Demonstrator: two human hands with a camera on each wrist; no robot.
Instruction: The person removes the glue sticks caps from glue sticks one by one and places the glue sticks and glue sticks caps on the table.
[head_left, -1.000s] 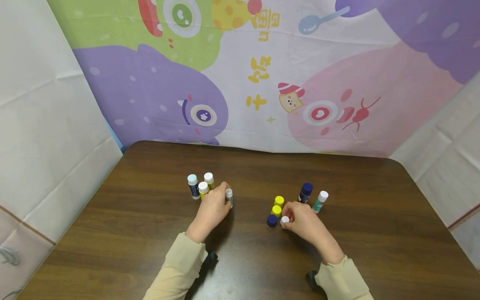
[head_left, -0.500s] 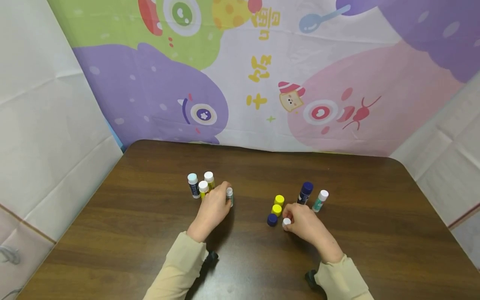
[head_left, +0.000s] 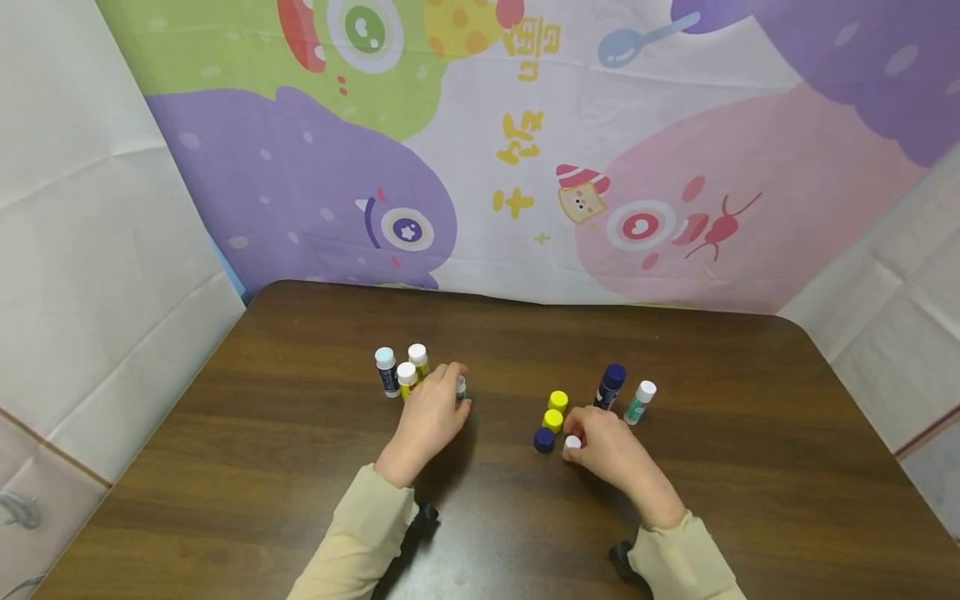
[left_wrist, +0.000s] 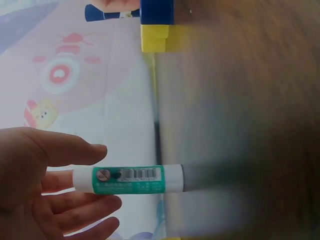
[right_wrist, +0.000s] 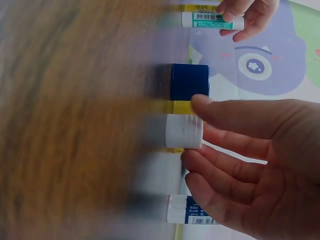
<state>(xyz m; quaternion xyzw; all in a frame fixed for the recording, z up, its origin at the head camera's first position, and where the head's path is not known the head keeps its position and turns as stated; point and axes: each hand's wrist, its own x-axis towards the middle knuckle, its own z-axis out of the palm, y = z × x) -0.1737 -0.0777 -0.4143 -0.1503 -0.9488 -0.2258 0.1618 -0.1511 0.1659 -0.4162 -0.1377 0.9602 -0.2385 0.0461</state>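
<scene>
My left hand [head_left: 431,410] is beside a green-and-white glue stick [left_wrist: 129,180] that stands upright. In the left wrist view its thumb is lifted off the stick, with the other fingers loosely behind it. My right hand [head_left: 606,442] is around a small white cap [right_wrist: 184,131] standing on the table. Its thumb tip is apart from the cap and its fingertips lie close beside it. Next to that cap are a dark blue cap [head_left: 544,440] and two yellow caps, one yellow cap [head_left: 552,421] in front of another yellow cap [head_left: 558,401].
Left of my left hand stand a navy glue stick [head_left: 387,375] and two yellow ones with white tops, the nearer yellow glue stick [head_left: 407,379] partly hidden. Beyond my right hand stand a dark blue glue stick [head_left: 612,385] and a green glue stick [head_left: 639,404]. A patterned cloth [head_left: 517,250] hangs behind the table [head_left: 480,525].
My left hand's fingers have spread a little and shifted right around the green-and-white glue stick. The white cap has moved slightly toward me, away from the yellow caps. My right hand stays nearly in place.
</scene>
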